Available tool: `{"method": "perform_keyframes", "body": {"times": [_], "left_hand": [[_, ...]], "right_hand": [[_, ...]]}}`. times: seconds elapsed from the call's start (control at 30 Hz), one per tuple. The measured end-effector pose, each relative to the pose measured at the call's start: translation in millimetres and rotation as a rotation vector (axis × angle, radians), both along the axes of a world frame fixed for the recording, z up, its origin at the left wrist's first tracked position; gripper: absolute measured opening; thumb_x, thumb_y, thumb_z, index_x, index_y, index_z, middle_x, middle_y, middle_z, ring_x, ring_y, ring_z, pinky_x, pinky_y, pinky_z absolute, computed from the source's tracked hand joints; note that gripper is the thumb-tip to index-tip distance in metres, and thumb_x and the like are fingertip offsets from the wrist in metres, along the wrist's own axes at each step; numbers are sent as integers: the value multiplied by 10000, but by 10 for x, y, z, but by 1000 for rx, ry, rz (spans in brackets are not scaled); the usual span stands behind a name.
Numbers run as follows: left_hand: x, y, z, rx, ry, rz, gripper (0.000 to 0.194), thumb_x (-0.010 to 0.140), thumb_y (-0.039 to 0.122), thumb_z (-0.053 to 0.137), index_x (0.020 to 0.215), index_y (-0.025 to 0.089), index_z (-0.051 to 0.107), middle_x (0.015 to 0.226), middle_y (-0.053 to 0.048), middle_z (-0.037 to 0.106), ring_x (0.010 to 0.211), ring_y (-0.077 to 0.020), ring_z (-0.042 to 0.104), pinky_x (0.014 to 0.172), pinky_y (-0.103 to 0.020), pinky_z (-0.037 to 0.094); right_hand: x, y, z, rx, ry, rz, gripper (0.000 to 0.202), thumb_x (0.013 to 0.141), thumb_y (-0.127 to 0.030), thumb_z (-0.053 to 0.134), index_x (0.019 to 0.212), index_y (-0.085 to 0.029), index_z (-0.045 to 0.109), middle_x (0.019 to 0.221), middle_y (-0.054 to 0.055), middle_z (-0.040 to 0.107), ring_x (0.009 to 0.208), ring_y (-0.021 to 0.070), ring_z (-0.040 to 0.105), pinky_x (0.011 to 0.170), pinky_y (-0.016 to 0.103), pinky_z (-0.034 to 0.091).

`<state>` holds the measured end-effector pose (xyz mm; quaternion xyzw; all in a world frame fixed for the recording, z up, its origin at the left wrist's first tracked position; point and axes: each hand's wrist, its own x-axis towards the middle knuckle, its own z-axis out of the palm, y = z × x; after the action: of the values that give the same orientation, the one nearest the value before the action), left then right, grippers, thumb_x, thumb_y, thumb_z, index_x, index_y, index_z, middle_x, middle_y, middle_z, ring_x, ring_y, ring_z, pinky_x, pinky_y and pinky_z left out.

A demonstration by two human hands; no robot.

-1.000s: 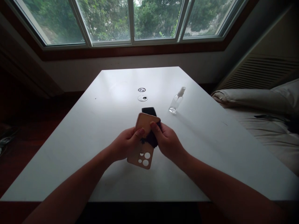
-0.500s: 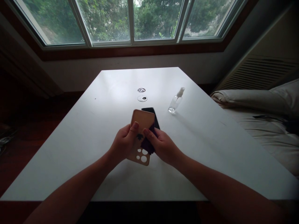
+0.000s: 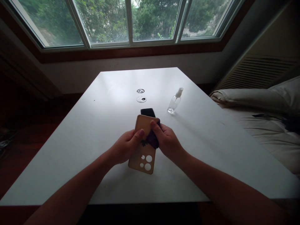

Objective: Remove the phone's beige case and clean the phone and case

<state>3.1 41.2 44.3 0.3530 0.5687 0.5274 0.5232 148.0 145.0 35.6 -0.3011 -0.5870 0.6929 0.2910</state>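
Observation:
A tan phone case (image 3: 138, 164) with round camera holes at its near end is held above the table, tilted. My left hand (image 3: 125, 145) grips its left edge, thumb on the face beside a dark printed mark. At the upper right edge, my right hand (image 3: 167, 137) pinches a dark purple cloth (image 3: 152, 139) against the case, thumb on top. The right fingers are mostly hidden behind case and cloth. Just beyond the case lies a black phone (image 3: 147, 112) on the table, its near part covered from view by the case.
The white table (image 3: 112, 93) bears a clear spray bottle (image 3: 173, 101) standing to the right of the phone. Two small round flat pieces, a nearer ring-like disc (image 3: 141, 99) and a farther disc (image 3: 140, 91), lie beyond the phone. A cushioned seat (image 3: 255, 128) is at the right.
The case has moved slightly right and nearer to me. My right hand with the cloth has slid up toward the case's far right corner, uncovering the camera holes.

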Motion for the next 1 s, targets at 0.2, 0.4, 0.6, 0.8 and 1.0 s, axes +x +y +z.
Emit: {"method": "perform_keyframes", "body": {"times": [0.2, 0.4, 0.6, 0.8, 1.0], "left_hand": [[92, -28, 8, -10, -44, -54, 511, 915, 632, 597, 976, 133, 686, 876, -93, 759, 754, -202, 708, 646, -267, 553], [108, -11, 11, 66, -47, 188, 514, 901, 636, 610, 948, 130, 689, 801, -77, 740, 648, -178, 670, 572, -257, 523], [-19, 22, 48, 104, 26, 391, 533, 845, 671, 654, 796, 140, 631, 690, -37, 654, 580, -144, 591, 509, -236, 471], [-42, 33, 58, 46, -80, 354, 523, 914, 657, 553, 1025, 159, 664, 815, -53, 693, 706, -191, 650, 612, -288, 549], [-66, 46, 90, 9, -225, 213, 303, 941, 404, 570, 1154, 197, 625, 760, 0, 620, 559, -136, 553, 517, -252, 483]], "right_hand": [[19, 86, 74, -74, 65, -30, 459, 867, -637, 680, 834, -182, 626, 629, -39, 541, 508, 91, 447, 464, 221, 392], [-8, -7, 8, -87, -5, 113, 452, 876, -628, 679, 929, -179, 663, 748, 5, 660, 635, 129, 597, 578, 238, 503], [20, -184, -50, -12, -124, 335, 451, 906, -621, 642, 934, -172, 667, 809, 37, 707, 710, 160, 670, 614, 259, 533], [8, -164, -39, -149, -1, 238, 442, 886, -606, 683, 1021, -186, 676, 859, 40, 705, 746, 172, 683, 662, 291, 585], [-13, -77, 95, -288, 27, 63, 502, 860, -665, 668, 1082, -215, 669, 898, 46, 710, 734, 183, 667, 603, 277, 567]]}}
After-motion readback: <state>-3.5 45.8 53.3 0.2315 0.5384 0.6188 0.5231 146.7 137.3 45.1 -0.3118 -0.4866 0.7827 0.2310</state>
